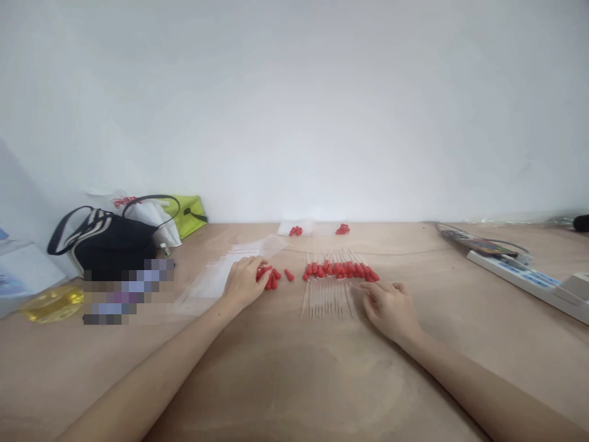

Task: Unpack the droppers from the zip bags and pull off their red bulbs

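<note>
- Two neat groups, red-bulbed droppers (340,270) and thin clear tubes (327,298) just nearer, lie on the surface (285,368), probably side by side for easy picking; whether tubes meet bulbs is hard to make out.
- Loose red bulbs (274,282) lie under and beside the left hand (243,283), likely within reach; hidden fingertips mean I cannot tell that grip's state.
- The right hand (391,310) has its grip pinched together, seemingly on another clear tube (356,286), partly covered by fingers.
- Pixelation conceals one item (131,294), left.
</note>
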`<control>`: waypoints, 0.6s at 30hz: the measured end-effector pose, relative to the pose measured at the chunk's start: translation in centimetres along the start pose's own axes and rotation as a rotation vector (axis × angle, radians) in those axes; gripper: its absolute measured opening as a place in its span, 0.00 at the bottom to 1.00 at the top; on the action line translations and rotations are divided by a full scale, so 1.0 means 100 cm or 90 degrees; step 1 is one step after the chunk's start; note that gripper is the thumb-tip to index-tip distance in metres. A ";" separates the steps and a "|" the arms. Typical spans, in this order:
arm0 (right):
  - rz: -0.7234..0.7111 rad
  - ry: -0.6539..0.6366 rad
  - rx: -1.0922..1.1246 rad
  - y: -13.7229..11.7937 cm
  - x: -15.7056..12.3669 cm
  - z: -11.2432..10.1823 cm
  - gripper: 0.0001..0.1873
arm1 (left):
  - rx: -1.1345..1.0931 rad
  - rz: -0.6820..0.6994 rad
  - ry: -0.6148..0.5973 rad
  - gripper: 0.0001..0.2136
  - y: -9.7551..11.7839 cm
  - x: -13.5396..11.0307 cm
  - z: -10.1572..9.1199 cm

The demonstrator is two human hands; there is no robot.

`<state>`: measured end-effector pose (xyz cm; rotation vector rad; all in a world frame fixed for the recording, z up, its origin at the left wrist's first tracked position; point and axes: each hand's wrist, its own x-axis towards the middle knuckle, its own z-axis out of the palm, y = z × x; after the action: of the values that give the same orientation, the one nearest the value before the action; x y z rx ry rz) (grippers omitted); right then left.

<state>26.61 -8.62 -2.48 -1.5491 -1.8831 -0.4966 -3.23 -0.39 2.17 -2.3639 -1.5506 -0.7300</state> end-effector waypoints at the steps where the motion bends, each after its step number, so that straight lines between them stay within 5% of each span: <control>1: 0.007 -0.008 -0.004 -0.002 0.000 0.000 0.12 | 0.026 0.004 -0.009 0.06 0.000 0.000 0.000; 10: -0.010 -0.097 0.032 -0.015 0.003 -0.003 0.14 | 0.042 0.055 0.039 0.09 0.012 -0.006 -0.003; 18: -0.036 -0.159 0.046 -0.015 0.002 -0.007 0.14 | 0.012 0.107 -0.045 0.09 0.055 0.016 0.014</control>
<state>25.33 -9.26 -1.71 -1.5745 -2.1126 -0.2652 2.66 -0.79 2.23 -2.4932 -1.3570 -0.5978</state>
